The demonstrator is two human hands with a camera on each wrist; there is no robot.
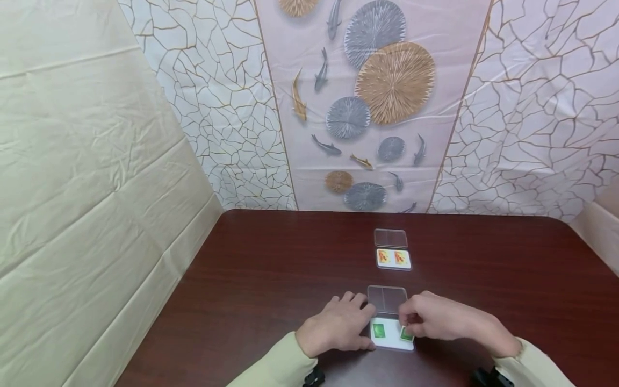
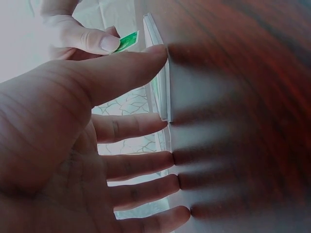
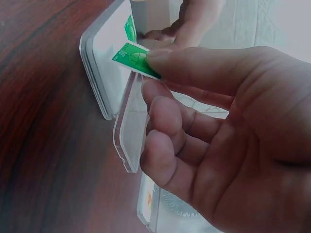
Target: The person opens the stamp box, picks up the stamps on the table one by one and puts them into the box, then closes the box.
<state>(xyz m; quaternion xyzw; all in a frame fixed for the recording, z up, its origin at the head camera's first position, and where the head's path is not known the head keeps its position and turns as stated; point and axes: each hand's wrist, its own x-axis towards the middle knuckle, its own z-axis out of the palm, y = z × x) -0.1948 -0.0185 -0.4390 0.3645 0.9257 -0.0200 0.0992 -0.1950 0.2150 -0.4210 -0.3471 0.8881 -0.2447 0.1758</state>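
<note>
My right hand [image 1: 447, 317] pinches a small green postage stamp [image 3: 130, 58] with perforated edges between thumb and fingers. The stamp is tilted over the right part of a white card in a shallow clear plastic case [image 1: 389, 345]. A second green stamp [image 1: 379, 330] lies flat on the card's left part. Beside the case's left edge, my left hand [image 1: 338, 322] is spread palm down. In the left wrist view its thumb [image 2: 131, 68] and index fingertip are at the case edge, and the other fingertips rest on the table. The clear lid [image 1: 387, 298] lies folded back on the far side.
Farther back on the dark wooden table [image 1: 271, 269] lies another opened clear case [image 1: 394, 266], holding two orange-and-yellow stamps [image 1: 401, 258] on white. Its lid [image 1: 390, 238] points away from me. A patterned cloth [image 1: 242, 107] hangs behind the table, and a cream cloth [image 1: 96, 188] covers the left side.
</note>
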